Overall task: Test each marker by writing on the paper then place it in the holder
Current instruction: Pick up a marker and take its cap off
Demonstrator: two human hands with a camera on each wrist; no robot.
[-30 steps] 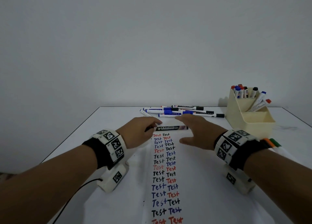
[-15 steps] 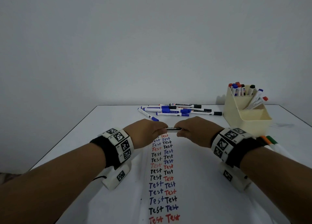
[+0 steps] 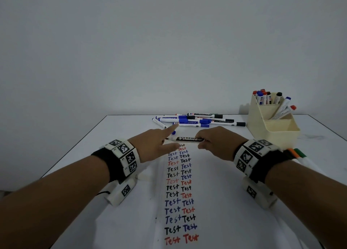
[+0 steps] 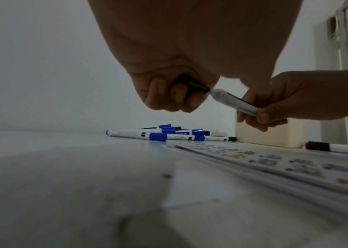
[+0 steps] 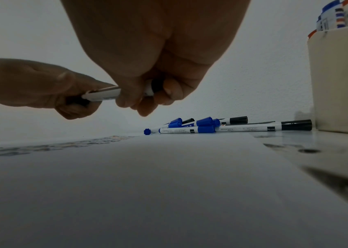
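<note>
A black-labelled whiteboard marker (image 3: 189, 138) hovers level over the top of the paper (image 3: 221, 192), which carries two columns of "Test" in black, blue and red. My right hand (image 3: 212, 141) grips its right end. The marker's nib points left, bare. My left hand (image 3: 159, 145) holds the black cap (image 4: 197, 87) in curled fingers just off the marker's (image 4: 236, 104) white nose, forefinger stretched forward. In the right wrist view my right hand (image 5: 147, 94) holds the barrel (image 5: 105, 94). The cream holder (image 3: 272, 128) stands at the back right with several markers in its rear compartments.
Several loose blue- and black-capped markers (image 3: 197, 120) lie in a heap at the table's far edge, left of the holder. Green and orange markers (image 3: 298, 153) lie behind my right wrist. The table edge (image 3: 75, 147) runs along the left.
One second ago the marker lay on the paper under my reaching hands. Both hands then gripped it close together. Now they have drawn apart and the cap is off in my left hand.
</note>
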